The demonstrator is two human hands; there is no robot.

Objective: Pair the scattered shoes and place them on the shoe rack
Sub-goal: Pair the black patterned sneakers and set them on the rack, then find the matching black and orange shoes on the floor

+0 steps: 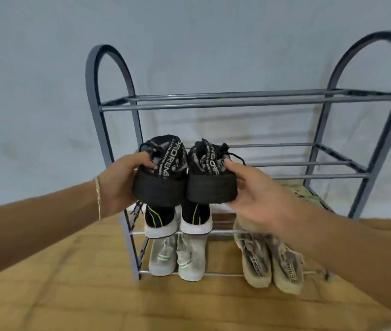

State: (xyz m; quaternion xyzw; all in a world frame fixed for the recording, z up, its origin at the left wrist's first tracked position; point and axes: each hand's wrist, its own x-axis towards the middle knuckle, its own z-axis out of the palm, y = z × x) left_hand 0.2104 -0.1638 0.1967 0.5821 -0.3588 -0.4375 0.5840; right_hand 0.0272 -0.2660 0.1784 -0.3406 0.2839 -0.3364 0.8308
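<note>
- Gripping two black shoes, one per hand: the left hand (120, 180) holds the left shoe (161, 180) with its fingers curled over the collar. The right hand (261, 197) holds the right shoe (210, 185) with its thumb on the collar and its fingers under the sole.
- Both shoes are in the air, side by side and about touching, in front of the left part of the rack (237, 101), level with its second tier from the top.
- Each shoe's long axis runs near to far: heel near, toe pointing far toward the rack, thick sole down.
- The rack has four tiers of bars and two arched side frames.
- On the third tier down, at left, is one black-and-white pair (158, 223), two shoes with heels near, just below the held shoes.
- On the bottom tier are two pairs: a pale pair (163, 256) at left and a beige pair (254, 261) at right. Each has two shoes lying near to far.
- On the third tier at right is a beige shape (306, 194), mostly hidden by the right hand; how many shoes it is cannot be told.
- One bracelet (98, 194) circles the left wrist.
- The rack stands on a tan floor (94, 295) against a pale wall (34, 80).
</note>
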